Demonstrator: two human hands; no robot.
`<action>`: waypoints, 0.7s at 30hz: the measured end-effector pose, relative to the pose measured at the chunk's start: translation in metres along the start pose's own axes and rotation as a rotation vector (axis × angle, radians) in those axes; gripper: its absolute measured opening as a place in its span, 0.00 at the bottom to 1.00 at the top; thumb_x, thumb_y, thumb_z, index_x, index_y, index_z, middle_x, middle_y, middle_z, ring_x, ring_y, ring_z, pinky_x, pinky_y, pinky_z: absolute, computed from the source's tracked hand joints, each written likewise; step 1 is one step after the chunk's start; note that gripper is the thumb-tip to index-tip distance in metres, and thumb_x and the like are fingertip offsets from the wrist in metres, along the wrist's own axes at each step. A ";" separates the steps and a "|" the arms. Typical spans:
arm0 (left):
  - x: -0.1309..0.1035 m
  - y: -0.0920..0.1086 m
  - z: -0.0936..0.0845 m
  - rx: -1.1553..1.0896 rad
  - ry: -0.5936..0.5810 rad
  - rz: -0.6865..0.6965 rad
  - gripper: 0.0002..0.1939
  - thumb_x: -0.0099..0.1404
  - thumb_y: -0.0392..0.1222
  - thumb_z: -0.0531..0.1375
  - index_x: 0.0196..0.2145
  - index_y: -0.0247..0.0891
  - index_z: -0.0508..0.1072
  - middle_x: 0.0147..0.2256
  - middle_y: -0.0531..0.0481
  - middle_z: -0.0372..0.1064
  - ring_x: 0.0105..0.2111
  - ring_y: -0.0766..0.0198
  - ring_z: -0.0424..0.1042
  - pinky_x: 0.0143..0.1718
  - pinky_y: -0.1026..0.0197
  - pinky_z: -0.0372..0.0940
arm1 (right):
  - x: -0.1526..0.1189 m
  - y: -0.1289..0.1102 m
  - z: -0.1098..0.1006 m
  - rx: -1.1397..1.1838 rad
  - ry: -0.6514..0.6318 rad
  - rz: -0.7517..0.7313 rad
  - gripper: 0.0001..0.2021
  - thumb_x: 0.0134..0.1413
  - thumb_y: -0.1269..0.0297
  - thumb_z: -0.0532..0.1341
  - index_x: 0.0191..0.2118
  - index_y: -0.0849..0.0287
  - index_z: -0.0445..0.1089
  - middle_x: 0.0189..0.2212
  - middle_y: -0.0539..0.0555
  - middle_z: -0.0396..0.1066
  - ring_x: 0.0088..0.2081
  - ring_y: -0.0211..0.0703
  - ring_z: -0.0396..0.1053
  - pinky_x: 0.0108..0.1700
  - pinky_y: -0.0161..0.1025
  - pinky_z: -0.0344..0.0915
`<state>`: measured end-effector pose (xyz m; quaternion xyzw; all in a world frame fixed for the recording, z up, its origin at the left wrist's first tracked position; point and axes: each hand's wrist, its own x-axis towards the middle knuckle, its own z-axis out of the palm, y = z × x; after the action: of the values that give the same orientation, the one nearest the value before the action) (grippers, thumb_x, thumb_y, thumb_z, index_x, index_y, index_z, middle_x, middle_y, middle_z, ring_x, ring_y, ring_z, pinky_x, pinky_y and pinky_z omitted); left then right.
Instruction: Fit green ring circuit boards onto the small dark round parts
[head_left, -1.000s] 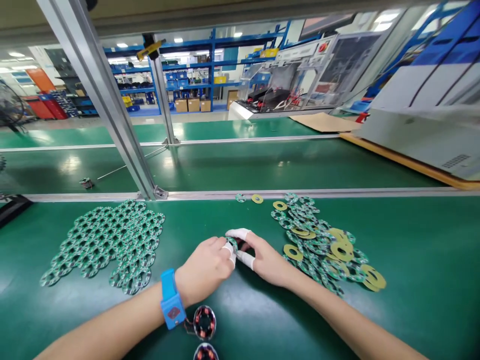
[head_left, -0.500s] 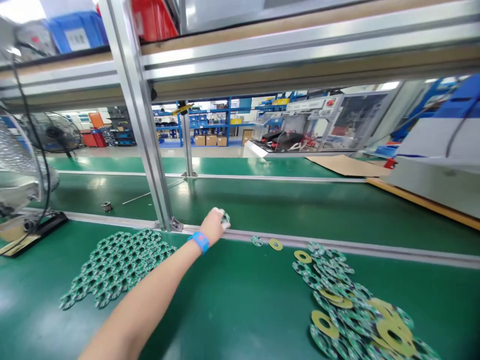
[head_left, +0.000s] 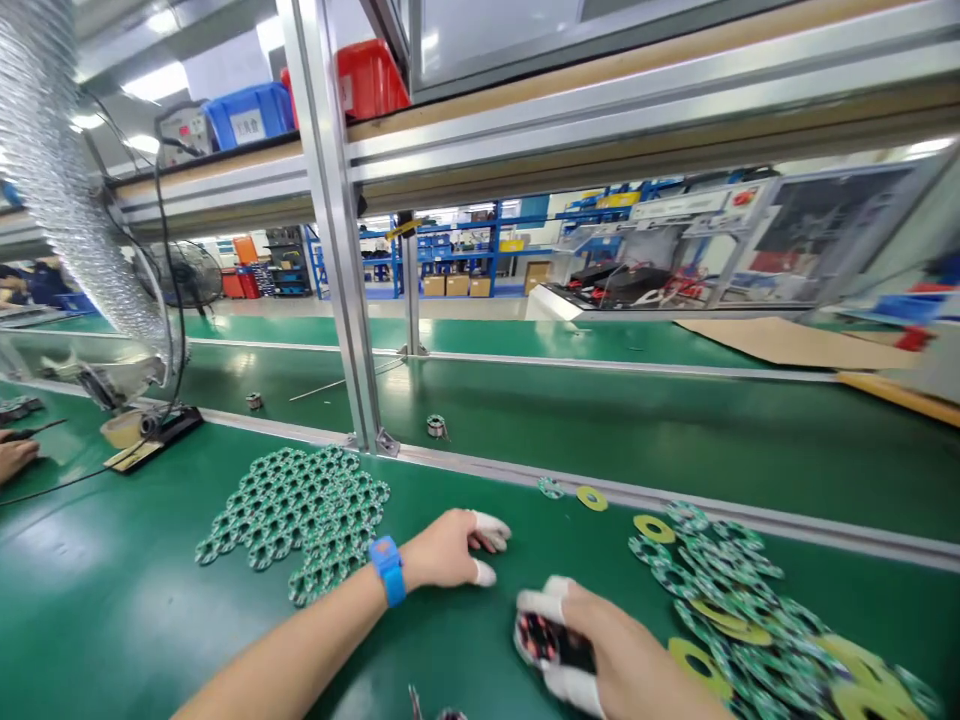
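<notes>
Low on the green bench (head_left: 465, 650), the person's blurred right hand (head_left: 615, 640) grips a coil-wound ring (head_left: 535, 637), partly hidden by that hand. Another part (head_left: 452, 714) is almost wholly cut off by the bottom edge. The left hand (head_left: 442, 548) holds its thumb apart from loosely bent fingers; its contact with the bench cannot be told. The blue bin (head_left: 277, 112) bears an illegible label (head_left: 247, 126). Bare surface separates both hands and reaches the metal rail (head_left: 480, 470).

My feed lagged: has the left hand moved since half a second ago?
Yes: the left hand came back from over the rail to its near side.
</notes>
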<state>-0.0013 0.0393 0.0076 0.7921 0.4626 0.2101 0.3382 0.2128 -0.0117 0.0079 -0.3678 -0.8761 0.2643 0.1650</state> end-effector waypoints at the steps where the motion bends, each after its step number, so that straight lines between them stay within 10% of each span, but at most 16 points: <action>1: -0.009 0.003 0.006 -0.037 -0.026 0.056 0.28 0.45 0.27 0.64 0.47 0.36 0.71 0.42 0.50 0.72 0.42 0.62 0.70 0.46 0.62 0.65 | 0.001 0.002 -0.003 0.003 0.014 0.045 0.21 0.43 0.68 0.62 0.47 0.52 0.70 0.39 0.56 0.69 0.40 0.53 0.68 0.41 0.43 0.65; 8: -0.023 0.011 0.011 -0.138 -0.091 0.081 0.35 0.45 0.31 0.64 0.53 0.35 0.66 0.49 0.43 0.66 0.49 0.57 0.65 0.55 0.55 0.56 | 0.003 -0.003 0.001 -0.020 0.076 0.218 0.22 0.42 0.75 0.63 0.48 0.59 0.67 0.30 0.51 0.66 0.31 0.44 0.65 0.35 0.37 0.62; 14: -0.026 0.013 0.018 -0.163 -0.082 0.074 0.39 0.47 0.36 0.67 0.57 0.39 0.60 0.50 0.44 0.63 0.49 0.56 0.63 0.54 0.55 0.55 | 0.002 -0.021 0.000 -0.166 0.166 0.173 0.30 0.39 0.74 0.68 0.51 0.55 0.63 0.41 0.54 0.65 0.39 0.48 0.64 0.41 0.41 0.62; 21: -0.027 0.017 0.023 -0.027 -0.067 0.173 0.13 0.53 0.37 0.65 0.38 0.40 0.73 0.37 0.52 0.69 0.41 0.62 0.64 0.44 0.63 0.59 | 0.001 -0.020 0.011 -0.359 0.248 -0.118 0.06 0.58 0.71 0.57 0.35 0.55 0.71 0.32 0.53 0.71 0.33 0.45 0.63 0.31 0.37 0.59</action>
<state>0.0102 0.0021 0.0035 0.8312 0.3779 0.2181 0.3445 0.1954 -0.0261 0.0113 -0.3690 -0.9022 0.0470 0.2184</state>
